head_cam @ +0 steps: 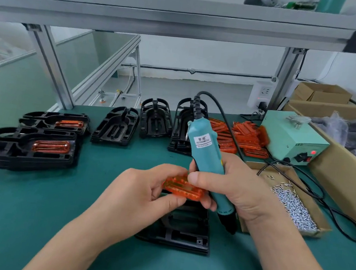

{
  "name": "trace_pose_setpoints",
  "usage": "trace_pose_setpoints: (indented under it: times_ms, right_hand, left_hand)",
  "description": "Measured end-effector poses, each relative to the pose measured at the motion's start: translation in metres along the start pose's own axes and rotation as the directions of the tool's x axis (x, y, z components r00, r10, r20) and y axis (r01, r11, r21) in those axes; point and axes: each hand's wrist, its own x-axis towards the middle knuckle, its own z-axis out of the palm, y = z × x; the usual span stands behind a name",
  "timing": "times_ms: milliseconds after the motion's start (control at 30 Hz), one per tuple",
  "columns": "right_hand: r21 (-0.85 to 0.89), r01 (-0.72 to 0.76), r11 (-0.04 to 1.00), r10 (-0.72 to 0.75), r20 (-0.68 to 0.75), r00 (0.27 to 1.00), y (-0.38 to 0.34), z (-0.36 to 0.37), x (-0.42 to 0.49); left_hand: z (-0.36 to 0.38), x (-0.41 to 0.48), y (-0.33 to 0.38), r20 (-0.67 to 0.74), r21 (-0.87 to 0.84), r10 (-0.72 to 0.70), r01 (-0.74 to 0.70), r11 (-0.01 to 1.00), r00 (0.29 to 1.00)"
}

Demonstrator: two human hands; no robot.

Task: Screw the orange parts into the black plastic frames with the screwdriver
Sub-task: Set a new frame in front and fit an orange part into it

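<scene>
My left hand (143,195) and the thumb of my right hand (230,189) pinch an orange part (181,187) just above a black plastic frame (184,231) lying on the green mat. My right hand also grips a teal electric screwdriver (206,151), its black tip pointing down to the right of the frame. A pile of orange parts (239,137) lies at the back right. Several empty black frames (116,125) stand along the back. Two stacks of frames with orange parts fitted (36,145) sit at the left.
A shallow cardboard tray of small silver screws (293,203) lies right of my hands. The pale green power supply (290,136) stands behind it, its black cable looping over the mat. Big cardboard boxes (346,167) line the right edge. An aluminium shelf frame (164,15) spans overhead.
</scene>
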Motion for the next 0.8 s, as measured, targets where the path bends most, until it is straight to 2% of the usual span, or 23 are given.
trace_pose_setpoints:
  times_ms: [133,333,433,567,667,800]
  right_hand:
    - [-0.049,-0.011,0.999,0.011,0.011,1.0,-0.001,-0.001,0.001]
    - [-0.081,-0.017,0.997,0.014,-0.039,0.999,0.0,-0.003,0.003]
    - [-0.03,0.012,0.999,-0.016,-0.161,0.987,-0.001,-0.008,0.004]
    - [0.108,0.064,0.992,-0.029,-0.303,0.953,-0.003,-0.017,0.005]
    - [0.187,0.086,0.979,-0.012,-0.364,0.931,-0.002,-0.023,0.005]
    - [0.227,0.103,0.969,-0.012,-0.37,0.929,0.0,-0.027,0.005]
  left_hand:
    - [-0.005,-0.003,-0.004,0.068,-0.042,-0.036,0.039,0.998,0.997]
    - [-0.003,0.0,-0.005,0.06,-0.057,-0.083,0.087,0.995,0.995]
    - [-0.001,0.001,-0.002,0.121,0.126,-0.091,0.075,0.989,0.988]
    - [0.012,0.005,0.004,0.231,0.455,-0.105,-0.012,0.89,0.967]
    - [0.019,0.008,0.002,0.243,0.539,-0.118,-0.033,0.842,0.963]
    - [0.023,0.008,-0.003,0.262,0.568,-0.104,-0.066,0.82,0.959]
